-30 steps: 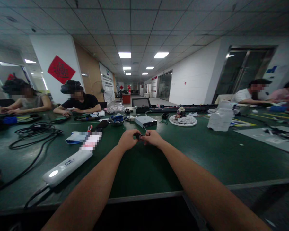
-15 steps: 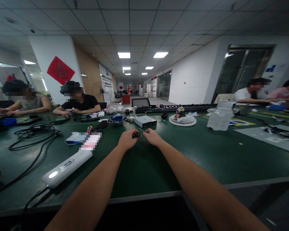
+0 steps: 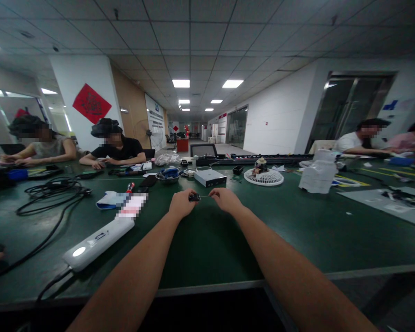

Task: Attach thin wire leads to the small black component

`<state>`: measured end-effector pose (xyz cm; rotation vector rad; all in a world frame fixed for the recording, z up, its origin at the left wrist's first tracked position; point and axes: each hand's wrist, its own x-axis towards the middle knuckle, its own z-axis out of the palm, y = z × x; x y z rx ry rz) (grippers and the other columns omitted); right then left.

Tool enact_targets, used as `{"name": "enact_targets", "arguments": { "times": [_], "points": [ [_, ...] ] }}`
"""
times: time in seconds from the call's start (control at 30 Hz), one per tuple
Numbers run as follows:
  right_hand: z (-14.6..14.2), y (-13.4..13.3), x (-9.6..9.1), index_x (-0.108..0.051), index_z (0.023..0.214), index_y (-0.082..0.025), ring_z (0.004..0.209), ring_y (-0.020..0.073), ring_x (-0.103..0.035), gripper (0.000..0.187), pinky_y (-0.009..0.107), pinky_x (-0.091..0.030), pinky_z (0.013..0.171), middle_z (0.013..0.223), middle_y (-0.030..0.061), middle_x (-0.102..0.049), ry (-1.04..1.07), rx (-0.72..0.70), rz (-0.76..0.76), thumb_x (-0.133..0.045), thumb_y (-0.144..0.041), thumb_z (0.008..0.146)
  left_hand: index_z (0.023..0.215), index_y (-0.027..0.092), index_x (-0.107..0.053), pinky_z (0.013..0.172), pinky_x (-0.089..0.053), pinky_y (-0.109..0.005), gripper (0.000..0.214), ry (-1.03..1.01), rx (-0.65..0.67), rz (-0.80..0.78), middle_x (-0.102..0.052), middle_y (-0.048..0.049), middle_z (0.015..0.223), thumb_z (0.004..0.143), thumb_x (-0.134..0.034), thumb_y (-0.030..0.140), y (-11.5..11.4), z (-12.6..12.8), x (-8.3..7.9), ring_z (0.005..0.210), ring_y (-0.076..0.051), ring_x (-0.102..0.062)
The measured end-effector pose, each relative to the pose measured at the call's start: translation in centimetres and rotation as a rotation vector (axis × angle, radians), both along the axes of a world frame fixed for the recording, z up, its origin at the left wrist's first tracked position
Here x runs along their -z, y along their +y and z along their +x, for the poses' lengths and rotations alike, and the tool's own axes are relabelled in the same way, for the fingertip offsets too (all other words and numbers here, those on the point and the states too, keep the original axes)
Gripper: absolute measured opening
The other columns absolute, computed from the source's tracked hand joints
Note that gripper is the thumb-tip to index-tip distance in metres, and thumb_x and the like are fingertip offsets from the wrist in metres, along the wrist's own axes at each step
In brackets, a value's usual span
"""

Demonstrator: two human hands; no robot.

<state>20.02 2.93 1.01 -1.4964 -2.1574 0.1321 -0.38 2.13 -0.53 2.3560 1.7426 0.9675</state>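
Note:
Both my arms reach out over a green table (image 3: 207, 240). My left hand (image 3: 180, 204) is closed on a small black part (image 3: 194, 198). A thin wire (image 3: 204, 196) runs from that part to my right hand (image 3: 224, 199), which pinches its other end. The two hands are a short way apart, just above the table top, with the wire stretched between them.
A white power strip (image 3: 98, 237) with a lit switch lies at the left, with black cables (image 3: 48, 193) behind it. Beyond my hands stand a grey box (image 3: 210, 177), a white fan grille (image 3: 263, 176) and a white plastic housing (image 3: 318, 176). Several people sit at both sides.
My hands were touching around the black part; now they have drawn apart, and the thin wire shows stretched between them. The view has tilted slightly.

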Motion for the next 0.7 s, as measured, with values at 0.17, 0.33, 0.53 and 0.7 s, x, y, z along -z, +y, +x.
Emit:
{"name": "enact_targets", "arguments": {
  "times": [0.17, 0.33, 0.53, 0.7],
  "points": [
    [-0.32, -0.24, -0.17, -0.074, 0.095, -0.023, 0.090, 0.0168, -0.063, 0.023, 0.024, -0.045, 0.078, 0.097, 0.0027, -0.072, 0.005, -0.062, -0.012, -0.055, -0.018, 0.083, 0.103, 0.025, -0.067, 0.084, -0.049, -0.026, 0.033, -0.010, 0.035, -0.010, -0.073, -0.0012, 0.102, 0.070, -0.073, 0.022, -0.03, -0.01, 0.12, 0.096, -0.018, -0.066],
    [-0.51, -0.64, -0.57, -0.074, 0.098, -0.024, 0.094, 0.0193, -0.063, 0.025, 0.027, -0.045, 0.080, 0.101, 0.0045, -0.072, -0.014, 0.034, 0.040, -0.052, -0.022, 0.085, 0.103, 0.025, -0.067, 0.085, -0.049, -0.027, 0.034, -0.015, 0.069, -0.008, -0.073, -0.0017, 0.102, 0.070, -0.074, 0.023, -0.18, 0.18, -0.13, 0.095, -0.018, -0.066],
    [-0.58, -0.80, -0.65, -0.075, 0.090, -0.024, 0.085, 0.0184, -0.065, 0.023, 0.025, -0.045, 0.074, 0.091, 0.0036, -0.073, -0.003, 0.042, -0.070, -0.055, -0.019, 0.078, 0.103, 0.024, -0.068, 0.087, -0.049, -0.027, 0.035, -0.006, 0.074, -0.012, -0.073, -0.0021, 0.102, 0.069, -0.074, 0.018, -0.30, 0.32, -0.21, 0.096, -0.018, -0.066],
    [-0.89, -0.78, -0.48, -0.075, 0.087, -0.023, 0.084, 0.0183, -0.065, 0.022, 0.024, -0.046, 0.073, 0.088, 0.0031, -0.073, 0.083, 0.020, -0.070, -0.056, -0.020, 0.077, 0.101, 0.025, -0.068, 0.085, -0.050, -0.028, 0.032, -0.033, 0.059, 0.000, -0.073, -0.0019, 0.100, 0.070, -0.073, 0.019, -0.34, 0.20, -0.33, 0.095, -0.019, -0.066]
  ]
}}
